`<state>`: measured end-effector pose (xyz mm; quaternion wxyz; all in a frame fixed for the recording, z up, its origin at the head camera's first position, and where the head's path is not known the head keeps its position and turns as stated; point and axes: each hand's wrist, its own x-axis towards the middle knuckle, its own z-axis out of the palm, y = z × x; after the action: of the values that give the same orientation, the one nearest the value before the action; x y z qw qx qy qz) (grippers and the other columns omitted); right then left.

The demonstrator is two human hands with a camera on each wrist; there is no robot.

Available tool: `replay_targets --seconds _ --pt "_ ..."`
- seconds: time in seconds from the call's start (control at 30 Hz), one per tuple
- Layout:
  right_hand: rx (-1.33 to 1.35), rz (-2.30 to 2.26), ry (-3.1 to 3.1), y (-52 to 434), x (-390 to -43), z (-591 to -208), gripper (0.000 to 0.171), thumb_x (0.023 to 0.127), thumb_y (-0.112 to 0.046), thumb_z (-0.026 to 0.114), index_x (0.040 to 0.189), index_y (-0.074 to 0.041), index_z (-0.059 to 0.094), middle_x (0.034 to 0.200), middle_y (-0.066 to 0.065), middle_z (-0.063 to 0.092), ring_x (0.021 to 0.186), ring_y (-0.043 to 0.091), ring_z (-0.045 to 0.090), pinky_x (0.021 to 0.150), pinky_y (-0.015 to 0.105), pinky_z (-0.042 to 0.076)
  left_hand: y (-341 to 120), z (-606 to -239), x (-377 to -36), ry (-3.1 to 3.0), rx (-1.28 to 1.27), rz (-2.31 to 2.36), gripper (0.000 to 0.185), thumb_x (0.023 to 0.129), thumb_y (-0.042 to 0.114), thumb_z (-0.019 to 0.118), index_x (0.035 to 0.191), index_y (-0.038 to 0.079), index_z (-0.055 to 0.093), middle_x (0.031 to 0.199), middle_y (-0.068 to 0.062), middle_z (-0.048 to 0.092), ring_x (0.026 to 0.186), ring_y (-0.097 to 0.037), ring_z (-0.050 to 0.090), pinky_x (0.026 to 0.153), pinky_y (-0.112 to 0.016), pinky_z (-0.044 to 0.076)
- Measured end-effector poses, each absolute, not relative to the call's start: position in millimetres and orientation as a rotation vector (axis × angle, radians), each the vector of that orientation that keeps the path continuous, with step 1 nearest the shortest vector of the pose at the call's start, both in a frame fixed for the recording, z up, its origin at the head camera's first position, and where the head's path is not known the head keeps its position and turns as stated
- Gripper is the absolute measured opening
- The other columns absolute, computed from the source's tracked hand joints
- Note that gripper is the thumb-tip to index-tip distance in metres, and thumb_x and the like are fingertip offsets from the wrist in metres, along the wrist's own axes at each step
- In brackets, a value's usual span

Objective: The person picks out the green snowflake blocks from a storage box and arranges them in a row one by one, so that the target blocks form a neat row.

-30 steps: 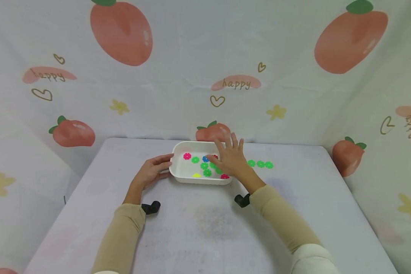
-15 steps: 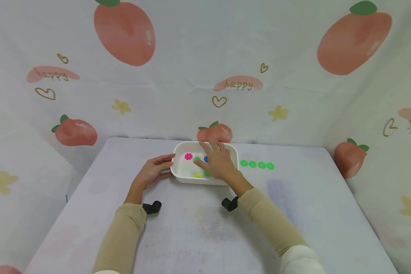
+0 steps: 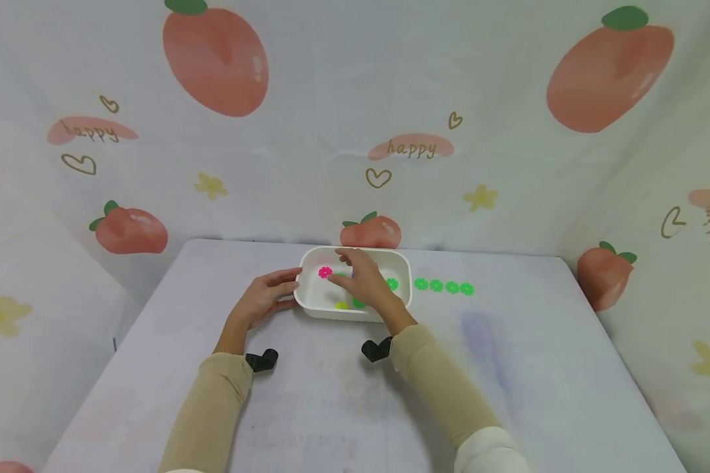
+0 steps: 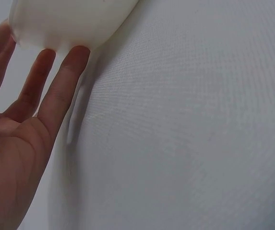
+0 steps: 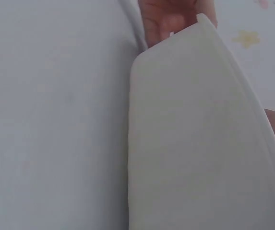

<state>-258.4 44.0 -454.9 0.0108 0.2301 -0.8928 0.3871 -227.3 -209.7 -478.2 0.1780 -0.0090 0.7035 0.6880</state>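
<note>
A white tray sits at the far middle of the table and holds pink, green and yellow flower-shaped pieces. My left hand touches the tray's left end. In the left wrist view its fingers lie straight against the tray's outer wall. My right hand hovers over the tray with its fingers stretched left, close to the pink piece, and hides several pieces beneath it. The right wrist view shows mostly the tray's side.
Several green flower pieces lie in a row on the table just right of the tray. A fruit-printed cloth hangs behind and to both sides. The table's near half is bare grey cloth.
My right hand has moved left across the tray, from its right end toward the pink piece, uncovering a green piece at the right end. The left hand stayed on the tray.
</note>
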Motion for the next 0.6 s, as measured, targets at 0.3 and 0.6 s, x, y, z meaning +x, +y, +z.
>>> replay_targets --seconds 0.3,0.6 --pt "0.569 1.426 -2.842 35 -270 -467 0.061 0.082 -0.037 0.074 0.135 -0.018 0.050 0.121 0.007 0.064 0.111 0.020 0.059 0.098 0.036 0.052 -208 -481 -227 1.990 -0.013 1.938 0.051 0.092 0.022 0.064 0.140 0.016 0.049 0.144 -0.010 0.047 0.124 -0.024 0.053 0.096 -0.041 0.054" --pt "0.511 1.340 -2.990 33 -276 -474 0.060 0.080 -0.027 0.078 0.134 -0.019 0.053 0.119 0.005 0.064 0.111 0.020 0.057 0.100 0.035 0.050 -209 -480 -228 1.997 -0.020 1.943 0.051 0.091 0.023 0.066 0.139 0.017 0.050 0.144 -0.009 0.046 0.121 -0.020 0.055 0.097 -0.041 0.053"
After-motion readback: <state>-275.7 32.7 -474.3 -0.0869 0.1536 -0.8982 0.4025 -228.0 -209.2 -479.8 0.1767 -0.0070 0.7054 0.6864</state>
